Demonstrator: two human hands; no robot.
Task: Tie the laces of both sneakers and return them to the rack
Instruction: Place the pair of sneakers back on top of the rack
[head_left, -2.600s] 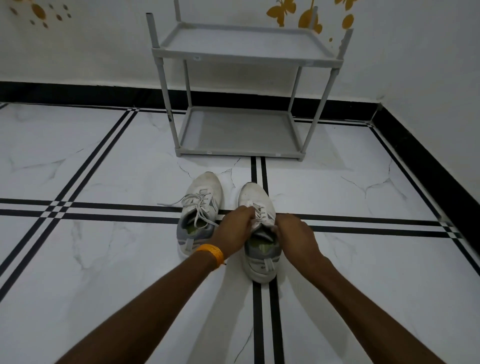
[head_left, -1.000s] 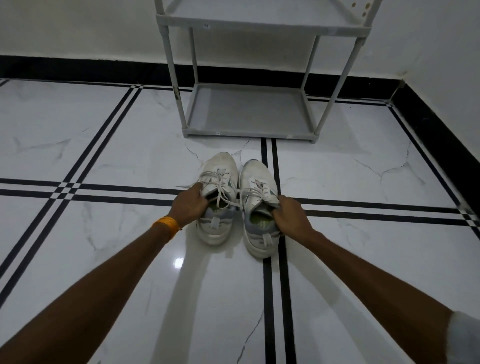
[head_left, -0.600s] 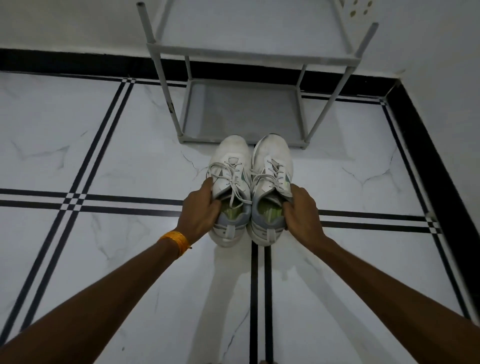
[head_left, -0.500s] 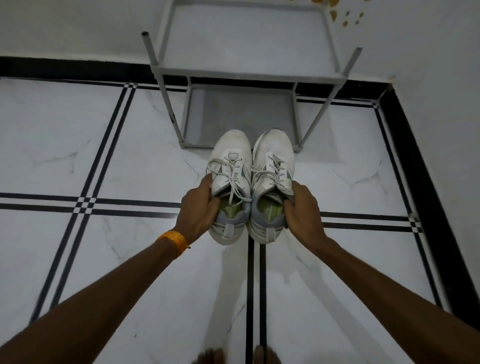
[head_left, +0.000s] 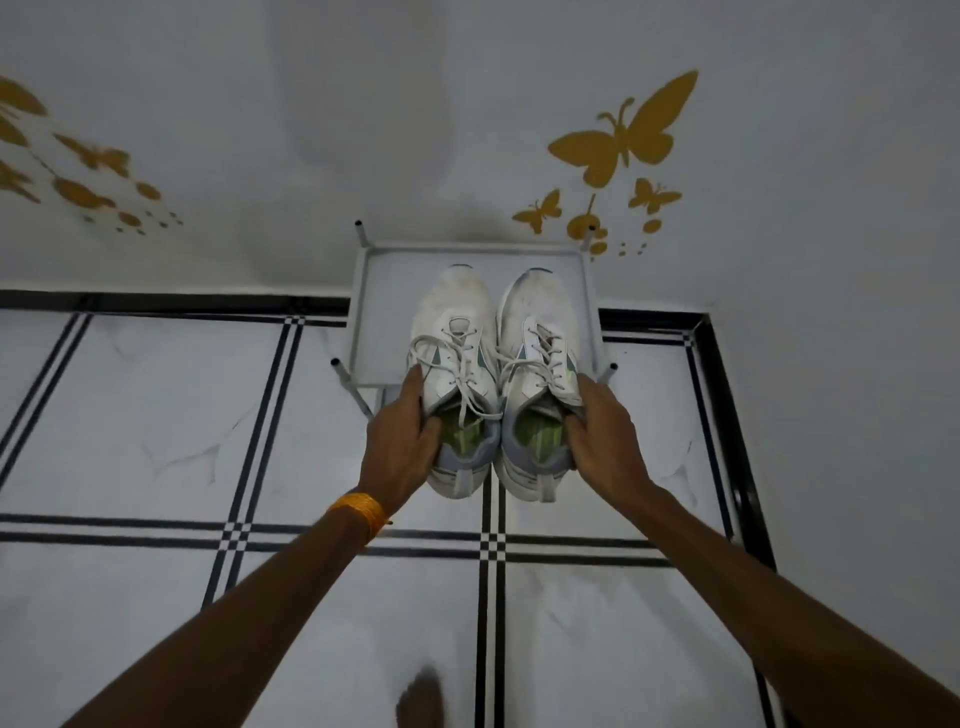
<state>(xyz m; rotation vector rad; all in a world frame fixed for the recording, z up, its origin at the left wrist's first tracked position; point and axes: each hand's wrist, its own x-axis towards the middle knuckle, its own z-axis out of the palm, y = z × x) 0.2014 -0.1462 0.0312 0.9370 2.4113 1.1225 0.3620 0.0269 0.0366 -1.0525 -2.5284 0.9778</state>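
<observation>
Left hand (head_left: 402, 441) is clasping the left sneaker (head_left: 457, 379), right hand (head_left: 602, 441) the right sneaker (head_left: 540, 379), both toes pointing ahead of the hands, hovering over the rack (head_left: 379, 312) top shelf just beyond.

The sneakers (head_left: 493, 379), earlier on the floor (head_left: 156, 415) under the hands, are now lifted in both hands' grip over the rack (head_left: 374, 312).

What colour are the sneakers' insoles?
Light green, in both sneakers, visible through the collars in the head view.
</observation>
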